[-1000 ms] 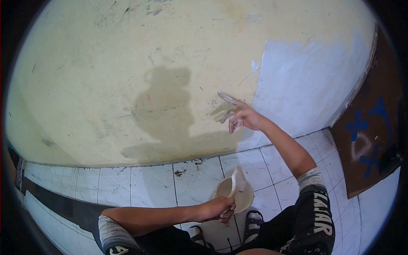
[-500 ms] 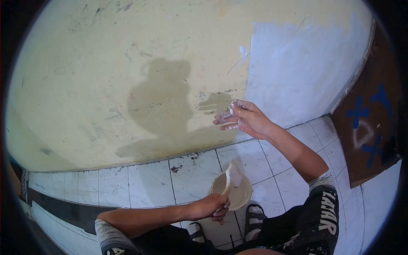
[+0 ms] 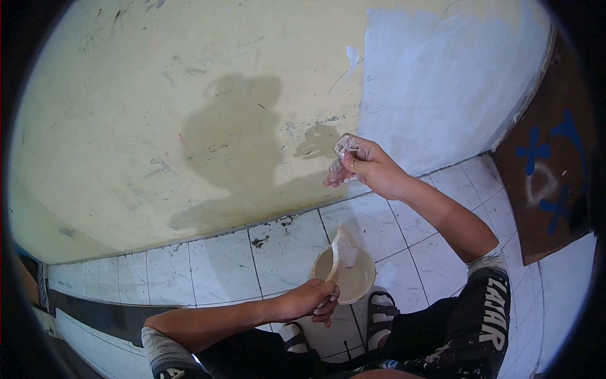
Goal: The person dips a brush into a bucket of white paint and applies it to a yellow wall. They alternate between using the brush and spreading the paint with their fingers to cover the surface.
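My left hand (image 3: 309,301) is closed round the pale handle of a paddle-shaped tool (image 3: 344,248) whose broad end is coated white. That end stands over a round cream bucket (image 3: 372,282) on the floor, which has pale contents. My right hand (image 3: 365,165) is raised in front of the wall, fingers curled and thumb bent against them. White paste smears its fingers; whether anything more is held between them I cannot make out.
The yellowish, scuffed wall (image 3: 145,126) carries a large white-coated patch (image 3: 435,82) at right. A brown board (image 3: 543,189) with blue marks leans at the right. White floor tiles (image 3: 221,265) and my sandalled feet (image 3: 379,316) surround the bucket.
My right hand's fingers have curled in from a looser spread, and the hand has risen slightly. My left hand still grips the tool, whose broad end has shifted slightly. The view has moved a little.
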Demonstrator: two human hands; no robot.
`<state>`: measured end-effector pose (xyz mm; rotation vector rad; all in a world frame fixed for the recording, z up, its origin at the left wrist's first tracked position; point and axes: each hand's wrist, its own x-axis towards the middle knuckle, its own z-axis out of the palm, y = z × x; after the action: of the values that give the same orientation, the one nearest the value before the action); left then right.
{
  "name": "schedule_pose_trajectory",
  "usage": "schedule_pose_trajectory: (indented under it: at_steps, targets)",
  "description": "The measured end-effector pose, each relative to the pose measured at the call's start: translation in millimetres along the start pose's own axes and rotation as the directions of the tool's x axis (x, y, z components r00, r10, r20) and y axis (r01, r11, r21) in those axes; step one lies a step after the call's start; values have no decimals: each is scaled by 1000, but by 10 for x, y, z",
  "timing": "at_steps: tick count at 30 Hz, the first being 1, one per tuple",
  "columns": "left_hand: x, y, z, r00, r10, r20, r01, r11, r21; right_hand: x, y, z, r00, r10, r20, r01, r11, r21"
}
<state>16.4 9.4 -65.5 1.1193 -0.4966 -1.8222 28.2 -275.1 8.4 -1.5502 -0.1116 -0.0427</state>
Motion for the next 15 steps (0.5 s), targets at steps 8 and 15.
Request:
schedule_pose_trajectory:
  at_steps: [8, 15]
  targets:
    - [24, -15, -29, 1000, -10, 10, 10, 1000, -17, -26, -41, 100, 994, 98, -41, -96, 994, 55]
    - [18, -19, -24, 1000, -12, -6, 12, 1000, -12, -41, 29, 122, 990, 136, -21, -132, 982, 132]
